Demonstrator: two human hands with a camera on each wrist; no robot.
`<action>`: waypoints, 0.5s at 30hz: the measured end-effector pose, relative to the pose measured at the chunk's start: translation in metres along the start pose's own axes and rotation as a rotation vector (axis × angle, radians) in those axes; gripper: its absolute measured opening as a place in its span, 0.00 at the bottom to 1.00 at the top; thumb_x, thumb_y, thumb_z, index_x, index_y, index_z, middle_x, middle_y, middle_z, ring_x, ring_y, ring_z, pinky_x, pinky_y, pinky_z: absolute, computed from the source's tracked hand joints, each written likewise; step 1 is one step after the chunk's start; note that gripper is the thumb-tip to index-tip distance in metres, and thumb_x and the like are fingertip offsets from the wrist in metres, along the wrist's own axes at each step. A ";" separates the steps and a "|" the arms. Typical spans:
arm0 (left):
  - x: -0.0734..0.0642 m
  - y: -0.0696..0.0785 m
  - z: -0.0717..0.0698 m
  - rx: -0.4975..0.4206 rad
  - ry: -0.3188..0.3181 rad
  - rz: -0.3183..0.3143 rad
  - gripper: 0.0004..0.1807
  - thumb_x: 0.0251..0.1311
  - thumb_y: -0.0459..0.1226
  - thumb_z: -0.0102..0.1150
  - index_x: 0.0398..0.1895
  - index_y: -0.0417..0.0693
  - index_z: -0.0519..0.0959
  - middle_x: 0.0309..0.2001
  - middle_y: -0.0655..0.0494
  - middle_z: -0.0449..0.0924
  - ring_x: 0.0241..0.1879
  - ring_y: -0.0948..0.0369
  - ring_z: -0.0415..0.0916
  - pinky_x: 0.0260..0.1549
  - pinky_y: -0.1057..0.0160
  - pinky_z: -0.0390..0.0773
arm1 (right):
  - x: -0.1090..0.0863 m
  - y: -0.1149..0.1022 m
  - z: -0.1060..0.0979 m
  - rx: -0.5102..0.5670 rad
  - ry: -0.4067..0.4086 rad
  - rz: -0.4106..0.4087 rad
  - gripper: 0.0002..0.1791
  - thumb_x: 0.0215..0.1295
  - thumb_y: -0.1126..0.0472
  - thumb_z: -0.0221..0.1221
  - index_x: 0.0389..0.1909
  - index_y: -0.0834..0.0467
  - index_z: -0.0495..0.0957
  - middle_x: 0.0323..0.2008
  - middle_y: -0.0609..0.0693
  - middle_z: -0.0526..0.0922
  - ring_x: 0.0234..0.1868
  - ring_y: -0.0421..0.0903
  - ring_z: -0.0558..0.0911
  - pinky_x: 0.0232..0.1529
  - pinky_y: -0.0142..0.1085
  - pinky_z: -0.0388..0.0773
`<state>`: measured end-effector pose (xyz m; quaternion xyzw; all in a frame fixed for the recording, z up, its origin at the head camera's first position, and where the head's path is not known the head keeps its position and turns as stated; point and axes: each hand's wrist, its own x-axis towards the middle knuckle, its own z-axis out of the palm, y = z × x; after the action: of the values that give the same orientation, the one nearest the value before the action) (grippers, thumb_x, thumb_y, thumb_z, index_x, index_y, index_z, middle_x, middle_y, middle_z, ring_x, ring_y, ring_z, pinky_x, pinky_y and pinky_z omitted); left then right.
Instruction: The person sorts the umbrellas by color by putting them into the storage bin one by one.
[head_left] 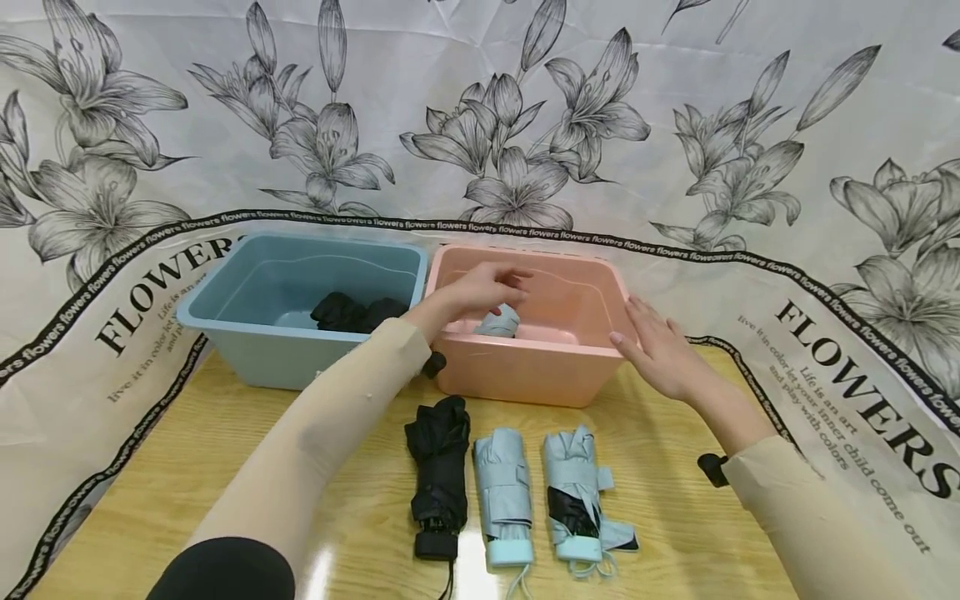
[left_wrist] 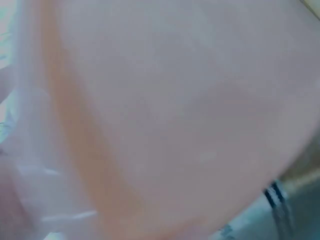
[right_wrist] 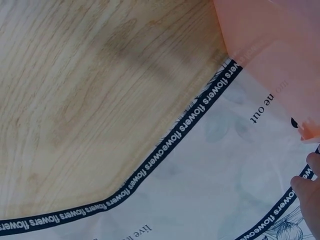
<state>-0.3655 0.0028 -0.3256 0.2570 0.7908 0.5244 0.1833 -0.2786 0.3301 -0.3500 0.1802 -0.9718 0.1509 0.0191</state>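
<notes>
My left hand [head_left: 483, 290] reaches over the front rim of the pink bin [head_left: 525, 371], its fingers loosely bent. Just below it lies a folded light blue umbrella [head_left: 498, 322] inside the bin, partly hidden by the front wall; no grip on it shows. On the bin's right rim rests my right hand [head_left: 663, 350], fingers extended along the outside. In the left wrist view the pink bin wall [left_wrist: 190, 100] fills most of the picture, blurred. Only some fingertips [right_wrist: 312, 172] of the right hand appear at the edge of the right wrist view.
A blue bin [head_left: 262, 354] with black folded items [head_left: 337, 312] stands at left, touching or close to the pink one. In front lie a black folded umbrella [head_left: 440, 467] and two light blue ones [head_left: 502, 487], [head_left: 572, 483] on the wooden table [head_left: 675, 533]. Floral cloth [head_left: 420, 125] hangs behind.
</notes>
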 end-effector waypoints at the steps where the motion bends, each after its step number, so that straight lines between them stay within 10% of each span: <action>1: -0.005 0.005 0.001 -0.009 0.026 0.024 0.29 0.75 0.39 0.58 0.77 0.49 0.68 0.65 0.46 0.77 0.58 0.46 0.78 0.40 0.59 0.79 | 0.000 0.001 0.001 0.002 0.003 -0.002 0.44 0.84 0.38 0.38 0.83 0.66 0.41 0.83 0.64 0.39 0.82 0.65 0.41 0.76 0.69 0.35; 15: -0.110 0.009 0.021 -0.057 0.375 0.345 0.27 0.74 0.36 0.60 0.74 0.46 0.71 0.61 0.45 0.77 0.56 0.52 0.77 0.57 0.52 0.76 | 0.000 0.000 0.002 0.002 0.012 -0.017 0.43 0.84 0.39 0.37 0.83 0.66 0.41 0.83 0.66 0.39 0.82 0.67 0.41 0.76 0.68 0.36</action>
<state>-0.2636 -0.0447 -0.3230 0.2811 0.7402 0.6086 -0.0517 -0.2785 0.3292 -0.3516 0.1876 -0.9699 0.1530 0.0260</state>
